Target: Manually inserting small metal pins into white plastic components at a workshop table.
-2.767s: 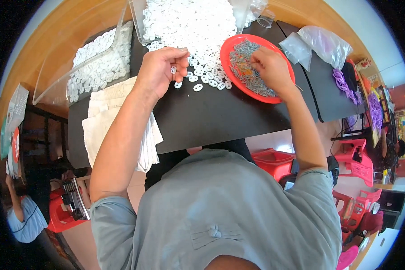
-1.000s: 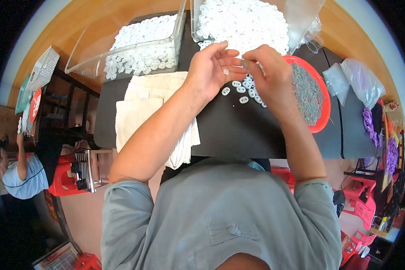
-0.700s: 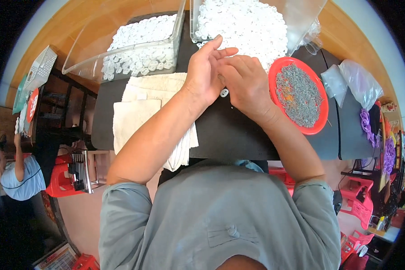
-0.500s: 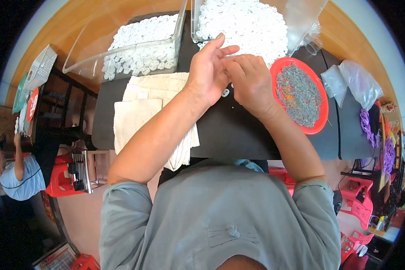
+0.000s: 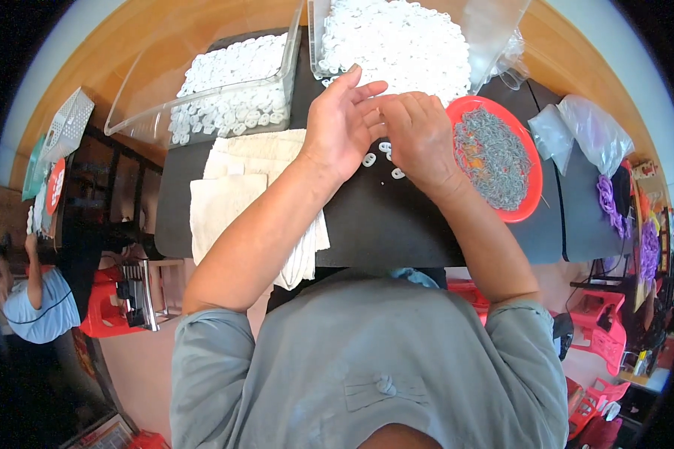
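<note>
Over the dark table my left hand [image 5: 338, 133] is turned palm up, thumb raised and fingers apart, half curled toward my right hand [image 5: 423, 142]. My right fingers are pinched together at the left fingertips; whatever is between them is too small or hidden to make out. Below the hands lie several small white oval pieces with holes [image 5: 369, 159]. Just right of my right hand is a red plastic bowl [image 5: 535, 161] of thin grey metal pins or screws [image 5: 494, 157]. Beyond the hands, a clear bin [image 5: 316, 45] holds a heap of similar white pieces [image 5: 393, 45].
Another clear bin [image 5: 139, 112] with white pieces stands far left. Folded cream cloths [image 5: 228, 206] lie by my left forearm. Clear plastic bags [image 5: 595, 135] rest at the right beside the bowl. At far left, a person in a blue shirt [image 5: 44, 307] sits near a rack.
My hands have shifted slightly, and the left fingers show a little more spread. More loose white pieces now show beneath them. The whole view has moved slightly.
</note>
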`<state>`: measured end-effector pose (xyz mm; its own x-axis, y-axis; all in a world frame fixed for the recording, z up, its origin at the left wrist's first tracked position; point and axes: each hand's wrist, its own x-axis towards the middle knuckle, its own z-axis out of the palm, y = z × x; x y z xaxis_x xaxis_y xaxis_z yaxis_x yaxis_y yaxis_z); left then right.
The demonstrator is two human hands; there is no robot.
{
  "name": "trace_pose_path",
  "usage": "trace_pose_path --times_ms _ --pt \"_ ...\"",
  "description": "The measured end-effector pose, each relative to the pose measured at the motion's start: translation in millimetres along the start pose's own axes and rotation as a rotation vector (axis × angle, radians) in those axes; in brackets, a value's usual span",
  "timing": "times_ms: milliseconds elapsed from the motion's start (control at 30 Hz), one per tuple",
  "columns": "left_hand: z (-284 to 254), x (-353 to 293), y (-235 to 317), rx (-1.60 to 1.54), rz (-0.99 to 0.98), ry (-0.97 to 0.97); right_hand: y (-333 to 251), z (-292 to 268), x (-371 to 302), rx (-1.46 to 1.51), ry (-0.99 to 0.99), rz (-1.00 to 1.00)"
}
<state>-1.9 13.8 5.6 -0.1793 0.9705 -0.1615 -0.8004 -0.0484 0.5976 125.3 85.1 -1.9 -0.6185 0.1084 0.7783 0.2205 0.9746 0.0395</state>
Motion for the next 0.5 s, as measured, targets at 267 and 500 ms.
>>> trace_pose_path --times_ms 267,500 --pt "-5.9 3.6 -1.6 0.047 0.027 0.010 3.7 5.8 -3.3 0.012 0.000 0.030" --pt "-6.8 2.9 -2.1 0.048 0.024 -0.029 4.2 9.6 -0.1 0.058 0.062 -0.026"
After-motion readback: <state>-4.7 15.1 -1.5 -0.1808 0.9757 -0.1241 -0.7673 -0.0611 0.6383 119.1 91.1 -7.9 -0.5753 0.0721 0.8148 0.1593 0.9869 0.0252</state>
